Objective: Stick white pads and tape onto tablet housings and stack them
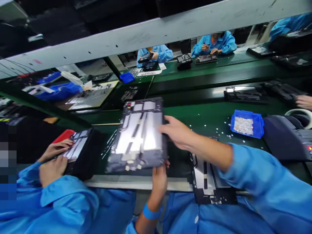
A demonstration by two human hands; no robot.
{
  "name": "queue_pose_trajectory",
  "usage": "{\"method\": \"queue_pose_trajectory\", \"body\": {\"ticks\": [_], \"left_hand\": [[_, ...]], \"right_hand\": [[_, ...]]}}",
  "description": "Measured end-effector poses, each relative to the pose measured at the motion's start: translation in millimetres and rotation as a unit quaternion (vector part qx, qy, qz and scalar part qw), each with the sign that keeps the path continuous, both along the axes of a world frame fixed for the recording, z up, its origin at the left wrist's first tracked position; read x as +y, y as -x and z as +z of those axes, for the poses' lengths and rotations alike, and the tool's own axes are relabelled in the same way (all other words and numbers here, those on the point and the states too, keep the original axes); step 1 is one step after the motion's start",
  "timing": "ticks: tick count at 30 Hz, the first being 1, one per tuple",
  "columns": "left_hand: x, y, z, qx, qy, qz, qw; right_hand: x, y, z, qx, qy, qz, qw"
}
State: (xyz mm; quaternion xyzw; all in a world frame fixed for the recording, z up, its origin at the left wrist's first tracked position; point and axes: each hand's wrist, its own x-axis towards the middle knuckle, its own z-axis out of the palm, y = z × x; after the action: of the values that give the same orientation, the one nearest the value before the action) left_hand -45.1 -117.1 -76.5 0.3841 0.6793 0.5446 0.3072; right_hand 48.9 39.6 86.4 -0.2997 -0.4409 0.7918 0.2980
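An opened tablet (152, 135), its silver battery cells and black frame showing, is held up tilted in front of me and slightly blurred. At its right edge my right hand (175, 132) is closed on it, with the thumb side toward the top face. My left hand (160, 177), below a blue wristband, grips its lower right corner; some of the fingers are hidden underneath. A second opened tablet (205, 182) lies under my right forearm, its lower end reaching past the bench edge.
To my left, a co-worker's hands (56, 152) touch another opened tablet (78, 143). A blue tray (259, 125) of small white pieces stands at right beside a grey tape dispenser (284, 136). More tablets (245, 94) lie on the dark belt. Co-workers sit across, and a shelf beam (146, 31) crosses above.
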Motion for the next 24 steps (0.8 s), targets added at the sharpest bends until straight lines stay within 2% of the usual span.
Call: {"method": "queue_pose_trajectory", "body": {"ticks": [2,3,5,7,9,10,13,15,17,19,22,24], "left_hand": [[7.4,3.0,1.2,-0.010,-0.013,-0.002,1.000],[11.2,4.1,2.6,-0.011,-0.014,-0.009,1.000],[19.3,5.9,6.7,0.019,0.001,-0.039,0.999],[30.3,6.5,12.3,0.092,0.026,-0.093,0.991],[47.6,3.7,19.0,0.185,0.026,-0.166,0.968],[59.0,0.6,22.6,0.233,0.014,-0.200,0.952],[99.1,-13.8,32.0,0.377,-0.022,-0.271,0.886],[121.7,-24.6,35.1,0.468,-0.021,-0.313,0.827],[135.0,-32.0,34.9,0.535,-0.015,-0.355,0.767],[139.1,-33.7,32.5,0.573,-0.017,-0.380,0.726],[135.6,-27.2,28.3,0.598,-0.044,-0.384,0.702],[131.6,-22.2,25.9,0.600,-0.079,-0.366,0.707]], "right_hand": [[7.2,57.8,-4.7,-0.031,-0.019,-0.010,0.999],[11.5,75.6,-8.8,-0.057,-0.042,-0.001,0.997],[23.4,82.7,-17.5,-0.129,-0.125,0.009,0.984],[39.5,52.6,-24.8,-0.200,-0.233,0.015,0.952],[56.7,-2.8,-30.6,-0.255,-0.322,0.000,0.912],[63.9,-34.3,-34.1,-0.279,-0.344,-0.027,0.896],[70.8,-119.6,-54.6,-0.334,-0.349,-0.106,0.869],[59.8,-157.3,-76.6,-0.358,-0.325,-0.105,0.869],[41.1,-177.7,-98.9,-0.363,-0.285,-0.080,0.883],[23.4,-185.1,-114.9,-0.350,-0.248,-0.064,0.901],[11.2,-182.9,-124.5,-0.326,-0.235,-0.064,0.913],[13.1,-175.3,-126.8,-0.325,-0.242,-0.067,0.912]]}}
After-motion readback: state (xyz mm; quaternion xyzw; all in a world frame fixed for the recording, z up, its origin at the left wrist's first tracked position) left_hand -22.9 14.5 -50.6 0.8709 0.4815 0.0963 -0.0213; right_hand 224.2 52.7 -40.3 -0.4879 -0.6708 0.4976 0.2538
